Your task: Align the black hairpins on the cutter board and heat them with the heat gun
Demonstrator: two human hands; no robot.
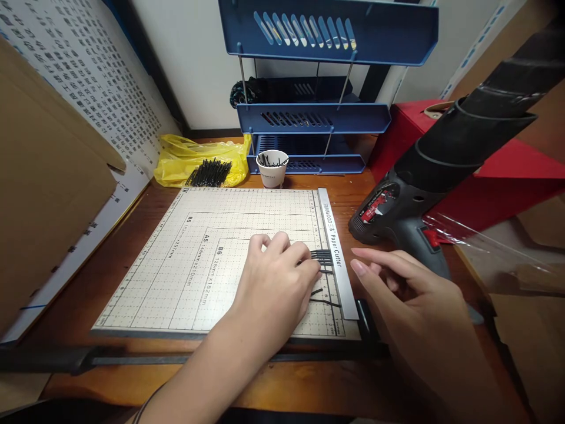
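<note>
My left hand (282, 274) rests on the pale gridded board of a paper cutter (154, 277), fingers curled down over a row of thin black tube-like pieces (323, 257). These pieces lie side by side, their right ends against the cutter's grey metal strip (339, 259). Nearer the front edge, a couple of loose black pieces (325, 302) lie below my fingers. Just right of the strip hovers my right hand (410, 294), thumb and index tips slightly apart with nothing visible between them; its other fingers are curled. My left fingertips are partly hidden.
The cutter's blade arm and black handle (57, 359) extend along the front. Behind the board are a paper cup (272, 171) of black pieces, a yellow bag (176, 159) with a black pile (209, 173), and blue trays (309, 118). A heat gun (410, 200) stands right, before a red box (498, 176).
</note>
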